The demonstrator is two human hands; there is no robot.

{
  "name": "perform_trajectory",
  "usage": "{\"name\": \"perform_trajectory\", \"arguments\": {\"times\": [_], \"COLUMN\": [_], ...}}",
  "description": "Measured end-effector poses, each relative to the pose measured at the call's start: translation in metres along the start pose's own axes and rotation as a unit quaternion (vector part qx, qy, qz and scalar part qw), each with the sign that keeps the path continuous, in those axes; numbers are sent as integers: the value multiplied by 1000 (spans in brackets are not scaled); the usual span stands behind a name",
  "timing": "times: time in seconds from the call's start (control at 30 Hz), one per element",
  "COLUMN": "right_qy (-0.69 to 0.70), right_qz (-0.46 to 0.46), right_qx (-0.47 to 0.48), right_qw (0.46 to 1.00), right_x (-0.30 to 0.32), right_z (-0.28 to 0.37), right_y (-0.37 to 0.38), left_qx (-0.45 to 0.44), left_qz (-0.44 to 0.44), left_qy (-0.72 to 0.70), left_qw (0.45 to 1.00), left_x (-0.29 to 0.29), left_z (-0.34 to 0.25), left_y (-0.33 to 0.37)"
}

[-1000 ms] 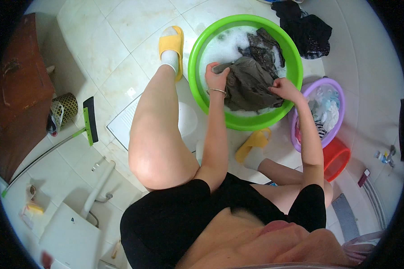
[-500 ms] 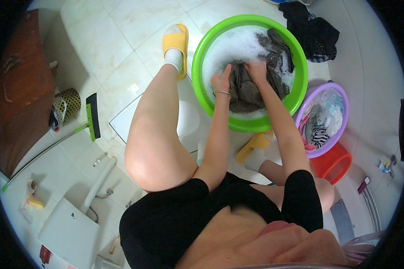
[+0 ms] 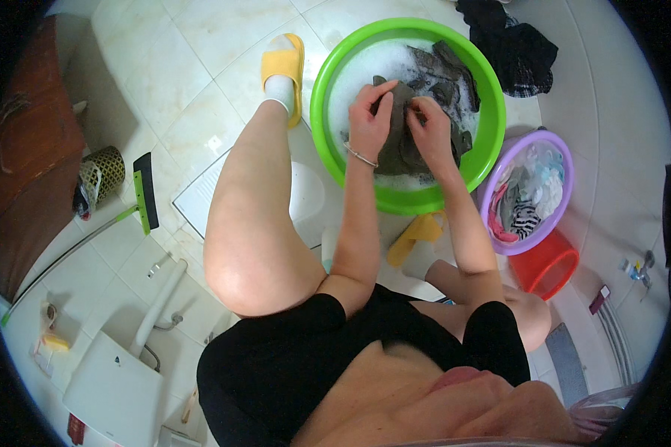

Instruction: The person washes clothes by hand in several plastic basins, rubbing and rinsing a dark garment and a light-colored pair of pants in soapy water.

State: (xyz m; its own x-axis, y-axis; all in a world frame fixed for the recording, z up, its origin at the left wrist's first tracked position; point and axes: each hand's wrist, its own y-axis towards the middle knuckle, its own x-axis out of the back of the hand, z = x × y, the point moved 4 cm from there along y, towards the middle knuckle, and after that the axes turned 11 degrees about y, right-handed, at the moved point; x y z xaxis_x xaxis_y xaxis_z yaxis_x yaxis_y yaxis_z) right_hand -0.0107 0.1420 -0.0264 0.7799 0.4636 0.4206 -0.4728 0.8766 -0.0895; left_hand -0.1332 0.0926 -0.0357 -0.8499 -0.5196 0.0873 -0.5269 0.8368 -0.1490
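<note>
A large green basin holds white suds and a soaked dark grey-brown garment. Part of the cloth is bunched at the basin's far right; the near part is raised between my hands. My left hand, with a bracelet at its wrist, is closed on the cloth with thumb and forefinger at its upper left. Just to the right, my right hand pinches the same garment with bent fingers. The exact fold in each pinch is partly hidden by the fingers.
Right of the basin stand a purple basket of mixed clothes and a red bucket. Black clothing lies at the far right. A green-black squeegee and a woven bin are at left. A squat toilet lies below the basin's left.
Both hands have come up out of the suds, lifting and spreading the garment between them. The fingers, formerly deep in the cloth, now pinch it. The view has shifted slightly.
</note>
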Motion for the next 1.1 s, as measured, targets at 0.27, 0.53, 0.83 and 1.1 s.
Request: {"name": "perform_trajectory", "arguments": {"times": [0.27, 0.53, 0.83, 1.1], "right_qy": [159, 201, 81, 305], "right_qz": [-164, -87, 89, -37], "right_qx": [-92, -158, -233, -294], "right_qw": [969, 963, 965, 905], "right_x": [44, 68, 47, 51], "right_z": [-4, -3, -6, -11], "right_y": [-21, -22, -33, -30], "left_qx": [68, 415, 206, 150], "left_qz": [-153, 43, -30, 43], "left_qy": [-138, -525, -444, -415], "left_qw": [976, 742, 872, 896], "left_x": [20, -35, -16, -27], "left_z": [24, 91, 45, 30], "left_y": [2, -29, -4, -6]}}
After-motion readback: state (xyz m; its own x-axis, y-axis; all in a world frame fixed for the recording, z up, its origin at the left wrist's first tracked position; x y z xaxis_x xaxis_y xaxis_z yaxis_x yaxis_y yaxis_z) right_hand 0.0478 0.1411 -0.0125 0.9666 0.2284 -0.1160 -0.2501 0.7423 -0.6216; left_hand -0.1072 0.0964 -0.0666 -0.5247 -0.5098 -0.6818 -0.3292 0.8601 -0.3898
